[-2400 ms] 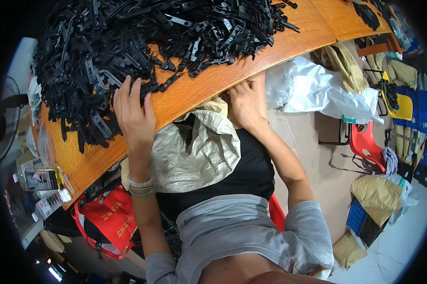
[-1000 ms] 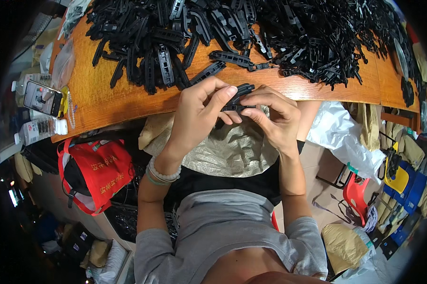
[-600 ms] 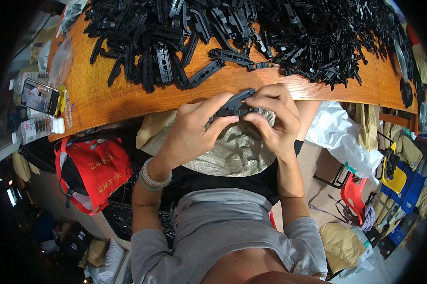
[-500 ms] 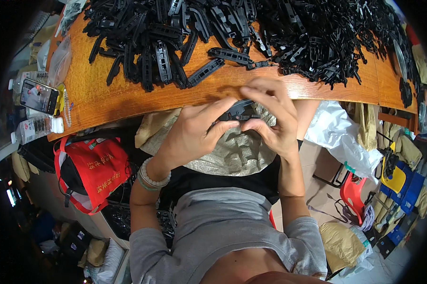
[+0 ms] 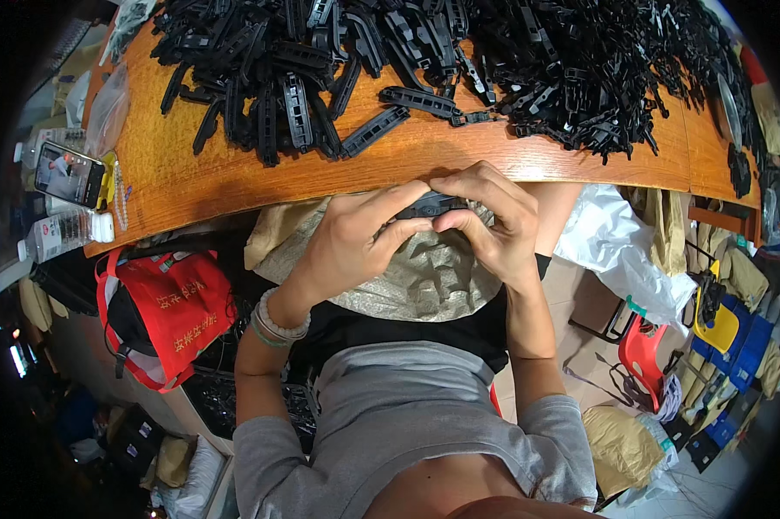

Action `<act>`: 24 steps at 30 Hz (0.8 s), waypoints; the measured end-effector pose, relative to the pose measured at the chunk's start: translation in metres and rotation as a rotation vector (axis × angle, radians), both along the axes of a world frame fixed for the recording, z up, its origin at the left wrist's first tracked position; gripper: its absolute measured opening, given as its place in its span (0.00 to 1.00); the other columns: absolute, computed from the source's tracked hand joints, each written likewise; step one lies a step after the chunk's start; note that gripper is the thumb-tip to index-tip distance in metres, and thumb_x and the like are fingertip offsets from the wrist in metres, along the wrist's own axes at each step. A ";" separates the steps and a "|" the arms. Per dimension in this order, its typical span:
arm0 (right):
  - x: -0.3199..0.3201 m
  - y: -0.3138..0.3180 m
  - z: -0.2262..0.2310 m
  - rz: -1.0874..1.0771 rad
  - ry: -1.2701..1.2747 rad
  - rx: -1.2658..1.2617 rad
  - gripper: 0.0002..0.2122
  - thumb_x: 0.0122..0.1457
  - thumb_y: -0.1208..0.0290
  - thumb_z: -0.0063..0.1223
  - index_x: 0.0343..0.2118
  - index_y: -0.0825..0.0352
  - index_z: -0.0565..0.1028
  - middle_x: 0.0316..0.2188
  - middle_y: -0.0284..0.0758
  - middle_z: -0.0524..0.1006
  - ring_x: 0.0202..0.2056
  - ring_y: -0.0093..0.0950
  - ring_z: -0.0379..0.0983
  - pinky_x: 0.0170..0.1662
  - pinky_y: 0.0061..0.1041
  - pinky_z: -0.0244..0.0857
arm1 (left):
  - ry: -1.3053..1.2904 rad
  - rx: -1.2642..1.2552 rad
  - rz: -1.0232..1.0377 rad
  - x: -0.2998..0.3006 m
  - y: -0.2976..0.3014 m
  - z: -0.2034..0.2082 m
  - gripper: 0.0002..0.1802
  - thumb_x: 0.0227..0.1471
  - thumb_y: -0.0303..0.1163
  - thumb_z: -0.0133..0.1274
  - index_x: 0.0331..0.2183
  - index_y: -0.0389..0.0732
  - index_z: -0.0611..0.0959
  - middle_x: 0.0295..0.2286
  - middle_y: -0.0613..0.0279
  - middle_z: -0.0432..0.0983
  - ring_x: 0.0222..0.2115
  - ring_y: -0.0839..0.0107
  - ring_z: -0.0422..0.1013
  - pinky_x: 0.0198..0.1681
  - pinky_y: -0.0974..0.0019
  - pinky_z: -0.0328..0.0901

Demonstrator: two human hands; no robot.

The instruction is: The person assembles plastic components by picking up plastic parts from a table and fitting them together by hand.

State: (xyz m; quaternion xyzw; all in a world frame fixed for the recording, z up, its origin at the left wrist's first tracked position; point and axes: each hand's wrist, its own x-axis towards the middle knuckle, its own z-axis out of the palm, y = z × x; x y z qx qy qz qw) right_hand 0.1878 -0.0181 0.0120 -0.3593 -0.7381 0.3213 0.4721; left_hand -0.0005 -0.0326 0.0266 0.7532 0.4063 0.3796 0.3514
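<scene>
Between my two hands, just off the table's near edge and above my lap, is a black plastic part (image 5: pixel 428 206). My left hand (image 5: pixel 355 233) pinches its left end between thumb and fingers. Closed on the right end is my right hand (image 5: pixel 494 216), thumb below and fingers curled over the top. Fingers cover much of the part, so its full shape is hidden. A heap of long black plastic pieces (image 5: pixel 296 112) lies on the wooden table (image 5: pixel 234 177) beyond my hands. To its right spreads a pile of smaller black pieces (image 5: pixel 580 95).
At the table's left edge are a phone (image 5: pixel 68 175) and a clear plastic bottle (image 5: pixel 65 233). A red bag (image 5: pixel 178 316) hangs below on the left. Beige cloth (image 5: pixel 398 285) covers my lap. White plastic (image 5: pixel 619 242) and a red stool (image 5: pixel 642 359) stand at the right.
My right fingers, raised and spread over the part before, have come down and closed on it. The part's right end is now more covered. My left hand keeps its pinch.
</scene>
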 end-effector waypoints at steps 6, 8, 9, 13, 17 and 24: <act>0.008 -0.013 -0.002 -0.008 -0.084 -0.357 0.12 0.45 0.76 0.62 0.33 0.70 0.76 0.29 0.38 0.75 0.28 0.31 0.71 0.31 0.23 0.64 | 0.033 0.030 -0.004 -0.007 0.004 -0.006 0.15 0.43 0.22 0.59 0.37 0.32 0.79 0.29 0.49 0.78 0.28 0.63 0.77 0.30 0.67 0.68; 0.010 -0.006 -0.006 -0.048 -0.111 -0.212 0.11 0.46 0.76 0.61 0.33 0.70 0.76 0.29 0.38 0.75 0.28 0.32 0.71 0.30 0.23 0.64 | 0.077 0.145 0.110 -0.011 0.006 -0.006 0.13 0.43 0.21 0.58 0.35 0.33 0.79 0.28 0.53 0.77 0.29 0.62 0.76 0.31 0.66 0.68; 0.010 -0.001 -0.007 -0.081 -0.135 -0.070 0.10 0.47 0.77 0.60 0.33 0.70 0.76 0.29 0.38 0.74 0.27 0.32 0.72 0.30 0.24 0.64 | 0.077 0.145 0.108 -0.010 0.009 -0.004 0.13 0.43 0.21 0.58 0.35 0.33 0.79 0.28 0.53 0.77 0.29 0.62 0.76 0.31 0.66 0.68; 0.001 0.028 -0.005 -0.500 -0.523 0.234 0.09 0.45 0.81 0.54 0.32 0.69 0.76 0.29 0.37 0.70 0.31 0.33 0.67 0.33 0.29 0.61 | 0.442 0.428 0.435 0.001 0.030 -0.008 0.10 0.44 0.20 0.56 0.33 0.33 0.78 0.30 0.55 0.72 0.29 0.57 0.72 0.29 0.63 0.67; 0.000 0.033 -0.010 -0.538 -0.687 0.267 0.08 0.44 0.80 0.52 0.31 0.67 0.75 0.34 0.36 0.69 0.38 0.34 0.65 0.39 0.31 0.56 | 0.562 0.431 0.433 0.005 0.035 -0.013 0.08 0.43 0.22 0.58 0.31 0.34 0.78 0.28 0.57 0.71 0.27 0.60 0.70 0.27 0.63 0.65; -0.002 0.023 -0.021 -0.459 -0.592 0.337 0.08 0.46 0.79 0.54 0.32 0.66 0.73 0.38 0.36 0.71 0.41 0.34 0.66 0.42 0.32 0.53 | 0.541 0.558 0.368 0.004 0.032 -0.020 0.10 0.41 0.25 0.60 0.29 0.33 0.78 0.28 0.57 0.71 0.29 0.60 0.68 0.28 0.62 0.64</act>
